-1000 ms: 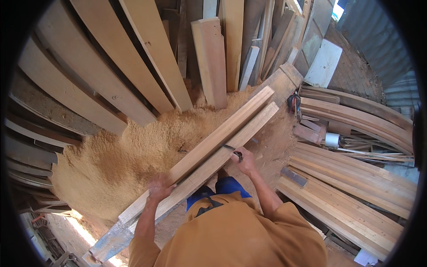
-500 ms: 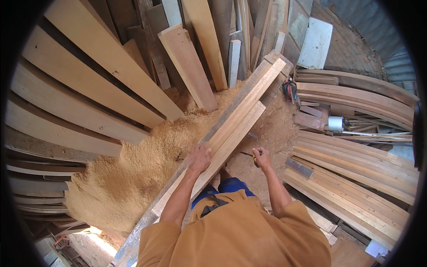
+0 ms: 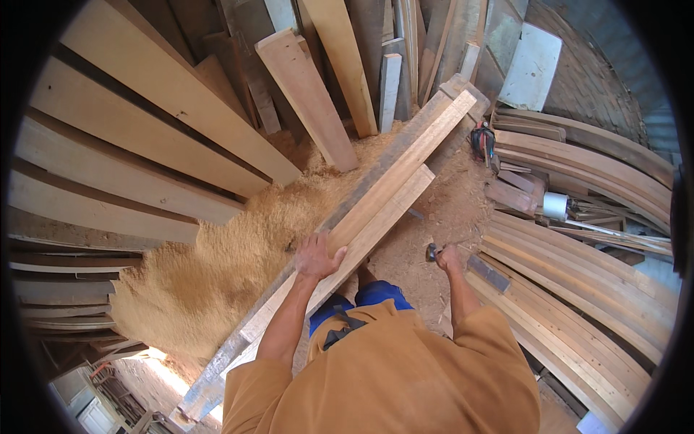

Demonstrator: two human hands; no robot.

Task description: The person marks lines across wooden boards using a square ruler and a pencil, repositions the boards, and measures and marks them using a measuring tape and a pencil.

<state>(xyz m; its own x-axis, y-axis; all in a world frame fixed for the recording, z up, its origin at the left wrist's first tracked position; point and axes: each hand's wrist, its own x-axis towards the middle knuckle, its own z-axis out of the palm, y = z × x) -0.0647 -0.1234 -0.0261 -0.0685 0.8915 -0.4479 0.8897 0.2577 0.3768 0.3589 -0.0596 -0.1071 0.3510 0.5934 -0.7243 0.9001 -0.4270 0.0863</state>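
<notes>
A pale, narrow wooden board (image 3: 405, 192) lies lengthwise beside another light strip (image 3: 434, 132) on a grey, worn beam (image 3: 376, 170) that runs diagonally in front of me. My left hand (image 3: 318, 257) rests on top of the wood near its middle, fingers stretched forward and thumb spread to the right. Off to the right of the boards, my right hand (image 3: 450, 258) is closed around a small hand tool (image 3: 431, 252). Only its dark end shows beyond the fingers, and its kind cannot be made out.
Sawdust (image 3: 238, 267) covers the floor on the left, below long leaning planks (image 3: 173, 116). Stacked timber (image 3: 571, 296) fills the right side, with a dark block (image 3: 488, 275) on its near edge. A red-black power tool (image 3: 482, 141) sits by the beam's far end.
My right hand has moved rightward, away from the boards, and turned; the tool's yellow-black handle and thin tip no longer show. My left hand stays on the wood. The view has shifted slightly.
</notes>
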